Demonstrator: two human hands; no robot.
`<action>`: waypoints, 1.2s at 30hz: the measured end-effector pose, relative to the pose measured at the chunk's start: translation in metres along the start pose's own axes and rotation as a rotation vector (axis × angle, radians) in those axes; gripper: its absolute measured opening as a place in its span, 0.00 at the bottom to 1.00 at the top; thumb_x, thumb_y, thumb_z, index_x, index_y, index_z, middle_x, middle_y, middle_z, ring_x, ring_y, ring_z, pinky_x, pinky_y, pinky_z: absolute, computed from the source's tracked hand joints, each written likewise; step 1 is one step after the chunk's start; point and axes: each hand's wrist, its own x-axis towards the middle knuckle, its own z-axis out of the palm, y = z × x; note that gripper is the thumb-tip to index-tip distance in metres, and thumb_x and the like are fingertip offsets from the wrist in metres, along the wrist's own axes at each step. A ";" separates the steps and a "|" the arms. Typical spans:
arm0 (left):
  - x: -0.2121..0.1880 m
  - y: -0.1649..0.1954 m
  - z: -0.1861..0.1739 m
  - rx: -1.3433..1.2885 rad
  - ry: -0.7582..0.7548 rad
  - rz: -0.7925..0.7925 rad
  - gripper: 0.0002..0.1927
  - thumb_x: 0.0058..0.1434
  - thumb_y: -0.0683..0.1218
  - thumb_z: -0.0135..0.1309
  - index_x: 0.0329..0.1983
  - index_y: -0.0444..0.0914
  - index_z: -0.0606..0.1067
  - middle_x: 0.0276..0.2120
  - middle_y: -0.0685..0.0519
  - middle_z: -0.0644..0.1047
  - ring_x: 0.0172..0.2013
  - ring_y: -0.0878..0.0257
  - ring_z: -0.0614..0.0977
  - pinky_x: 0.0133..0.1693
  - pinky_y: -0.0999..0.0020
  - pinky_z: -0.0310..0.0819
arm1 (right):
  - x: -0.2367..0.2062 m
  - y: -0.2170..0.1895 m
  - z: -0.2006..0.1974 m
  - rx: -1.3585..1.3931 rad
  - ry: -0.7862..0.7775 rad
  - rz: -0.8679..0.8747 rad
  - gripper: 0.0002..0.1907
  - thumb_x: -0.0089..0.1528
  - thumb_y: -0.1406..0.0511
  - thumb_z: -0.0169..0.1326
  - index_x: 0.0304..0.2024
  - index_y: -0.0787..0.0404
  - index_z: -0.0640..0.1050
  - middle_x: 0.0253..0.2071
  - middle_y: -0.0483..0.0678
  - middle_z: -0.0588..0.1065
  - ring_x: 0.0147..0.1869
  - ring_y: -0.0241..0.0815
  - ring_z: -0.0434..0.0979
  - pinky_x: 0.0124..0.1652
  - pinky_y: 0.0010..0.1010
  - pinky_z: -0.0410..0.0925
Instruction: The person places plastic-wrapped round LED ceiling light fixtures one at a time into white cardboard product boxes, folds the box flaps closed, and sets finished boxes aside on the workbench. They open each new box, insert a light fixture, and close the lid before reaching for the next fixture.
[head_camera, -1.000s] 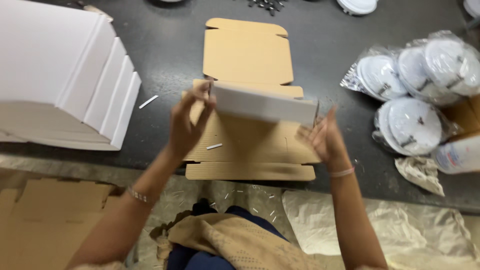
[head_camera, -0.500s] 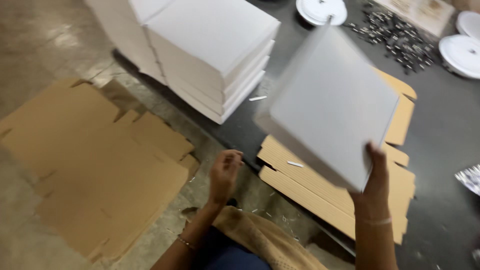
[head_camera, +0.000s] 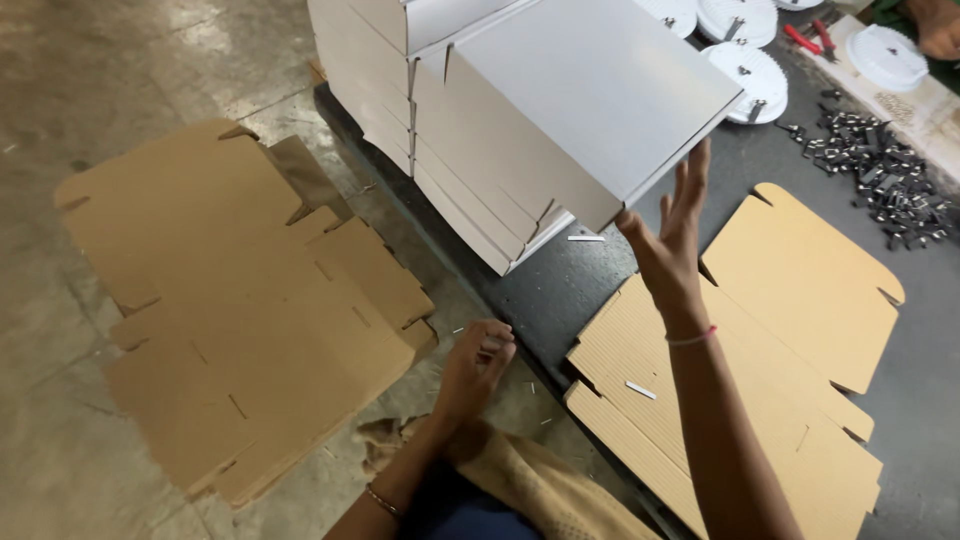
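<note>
A white folded box (head_camera: 590, 90) lies tilted on top of a stack of white boxes (head_camera: 440, 170). My right hand (head_camera: 670, 250) is raised just below the box's near corner. Its fingers are spread and the fingertips touch the box's edge without gripping it. My left hand (head_camera: 475, 365) hangs low over the floor by my knee, fingers curled, holding nothing. Flat brown cardboard blanks (head_camera: 780, 330) lie on the dark mat (head_camera: 560, 290) under my right forearm.
More flat cardboard blanks (head_camera: 240, 300) lie on the concrete floor at left. White round discs (head_camera: 745, 65), a heap of small metal clips (head_camera: 870, 170) and red-handled pliers (head_camera: 815, 38) sit at the far right. Another person's hand (head_camera: 940, 25) shows in the top right corner.
My right hand has carried the white box leftward onto the stack and loosened its grip. My left hand let go of the box earlier and stays low. The view has swung left.
</note>
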 end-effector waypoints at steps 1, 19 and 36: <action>0.003 -0.004 -0.004 0.018 -0.004 -0.005 0.06 0.65 0.41 0.56 0.44 0.38 0.75 0.49 0.52 0.78 0.37 0.64 0.83 0.38 0.71 0.77 | 0.008 0.006 0.003 -0.006 -0.009 -0.018 0.67 0.56 0.31 0.58 0.82 0.47 0.38 0.86 0.57 0.35 0.90 0.65 0.35 0.79 0.68 0.44; 0.130 -0.010 0.106 0.678 -0.277 0.586 0.33 0.60 0.31 0.42 0.72 0.27 0.61 0.69 0.33 0.64 0.69 0.35 0.64 0.68 0.49 0.59 | -0.002 0.089 -0.038 0.063 -0.037 0.167 0.35 0.74 0.48 0.51 0.77 0.57 0.63 0.78 0.54 0.62 0.84 0.51 0.56 0.81 0.46 0.55; 0.012 0.019 0.026 1.060 -0.781 0.358 0.10 0.59 0.34 0.51 0.42 0.38 0.76 0.43 0.45 0.76 0.47 0.45 0.77 0.47 0.51 0.71 | -0.359 -0.024 -0.068 -0.181 -0.128 0.432 0.07 0.67 0.62 0.59 0.43 0.56 0.83 0.45 0.46 0.84 0.49 0.43 0.86 0.48 0.31 0.77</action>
